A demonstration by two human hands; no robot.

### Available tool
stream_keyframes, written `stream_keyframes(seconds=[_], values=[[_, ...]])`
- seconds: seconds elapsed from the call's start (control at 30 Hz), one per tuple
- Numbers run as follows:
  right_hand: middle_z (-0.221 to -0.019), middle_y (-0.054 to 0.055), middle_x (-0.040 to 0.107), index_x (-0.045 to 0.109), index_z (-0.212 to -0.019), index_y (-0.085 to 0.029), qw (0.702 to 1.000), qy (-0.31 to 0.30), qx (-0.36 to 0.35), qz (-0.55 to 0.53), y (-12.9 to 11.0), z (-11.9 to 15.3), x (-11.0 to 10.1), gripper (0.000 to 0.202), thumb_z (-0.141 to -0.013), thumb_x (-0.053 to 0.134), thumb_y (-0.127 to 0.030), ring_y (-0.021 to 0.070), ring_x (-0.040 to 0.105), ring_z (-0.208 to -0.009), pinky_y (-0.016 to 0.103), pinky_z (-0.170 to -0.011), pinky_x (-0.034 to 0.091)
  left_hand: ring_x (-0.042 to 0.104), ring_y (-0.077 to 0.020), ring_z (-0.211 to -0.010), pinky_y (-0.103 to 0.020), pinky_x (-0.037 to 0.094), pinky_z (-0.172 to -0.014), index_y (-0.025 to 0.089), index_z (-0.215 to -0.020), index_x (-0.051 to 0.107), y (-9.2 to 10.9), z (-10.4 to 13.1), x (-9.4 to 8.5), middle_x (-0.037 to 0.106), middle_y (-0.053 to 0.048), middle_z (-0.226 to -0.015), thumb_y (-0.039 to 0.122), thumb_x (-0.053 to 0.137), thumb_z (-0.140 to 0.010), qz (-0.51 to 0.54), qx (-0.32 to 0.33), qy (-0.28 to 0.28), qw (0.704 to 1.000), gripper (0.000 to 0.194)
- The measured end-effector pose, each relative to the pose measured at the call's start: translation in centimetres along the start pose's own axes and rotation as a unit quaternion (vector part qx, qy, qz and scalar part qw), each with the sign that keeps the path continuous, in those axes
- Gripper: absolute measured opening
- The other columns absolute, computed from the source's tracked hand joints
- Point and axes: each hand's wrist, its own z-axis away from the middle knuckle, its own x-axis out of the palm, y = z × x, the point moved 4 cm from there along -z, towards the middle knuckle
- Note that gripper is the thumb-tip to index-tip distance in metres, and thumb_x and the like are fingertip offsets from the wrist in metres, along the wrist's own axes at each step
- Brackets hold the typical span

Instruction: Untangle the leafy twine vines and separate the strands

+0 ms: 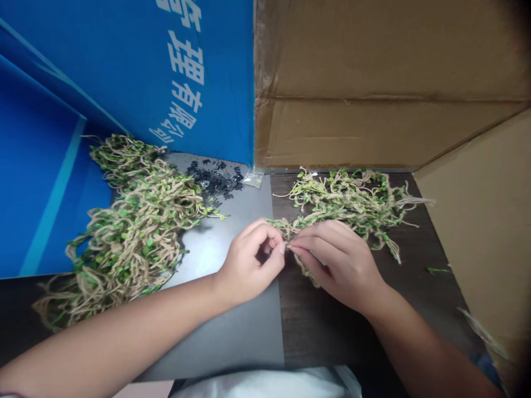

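Observation:
Near the middle of the table, my left hand [253, 262] and my right hand [338, 262] meet fingertip to fingertip. Both pinch a strand of twine garland [286, 225], tan cord with small green leaves. Part of this strand hangs below my right fingers, and the exact spot between the fingertips is mostly covered. Just beyond my right hand lies a loose pile of the same leafy twine [348, 199]. To the left of my left hand spreads a larger heap of leafy twine [145, 237].
Small black flakes [218, 178] are scattered at the back, beside a small clear plastic bag [253, 179]. A blue printed panel [124, 66] stands at the left and back. Brown cardboard [373, 66] walls the back and right. A grey sheet [224, 331] covers part of the dark tabletop [323, 331].

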Motion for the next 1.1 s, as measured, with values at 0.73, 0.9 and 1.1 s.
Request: stream_keyframes(seconds=[0.73, 0.9, 1.1], values=[[-0.115, 0.007, 0.07, 0.069, -0.107, -0.022, 0.989, -0.003, 0.064, -0.132, 0.67, -0.3, -0.34, 0.01, -0.103, 0.065, -0.014, 0.0198, 0.066, -0.11, 0.035, -0.098, 0.051, 0.055, -0.0094, -0.075, -0.021, 0.045, -0.071, 0.017, -0.088, 0.06, -0.12, 0.08, -0.07, 0.058, 0.0, -0.082, 0.01, 0.062, -0.094, 0.009, 0.0, 0.001, 1.0, 0.009], [-0.12, 0.009, 0.066, 0.067, -0.103, -0.021, 0.947, -0.047, 0.121, -0.294, 0.74, -0.27, -0.25, 0.008, -0.105, 0.061, -0.017, 0.0203, 0.064, -0.114, 0.036, -0.101, 0.05, 0.054, -0.0089, -0.076, -0.021, 0.044, -0.071, 0.016, -0.088, 0.059, -0.15, 0.09, -0.19, 0.057, 0.001, -0.082, 0.011, 0.061, -0.095, 0.01, -0.002, 0.004, 1.0, 0.009], [-0.117, 0.008, 0.062, 0.067, -0.102, -0.023, 0.866, -0.066, 0.165, -0.466, 0.92, 0.02, 0.09, 0.006, -0.106, 0.062, -0.023, 0.0202, 0.061, -0.111, 0.034, -0.098, 0.05, 0.053, -0.0083, -0.075, -0.02, 0.044, -0.072, 0.016, -0.088, 0.057, 0.28, 0.01, -0.18, 0.055, 0.001, -0.081, 0.01, 0.06, -0.094, 0.013, 0.022, 0.0, 1.0, 0.01]])
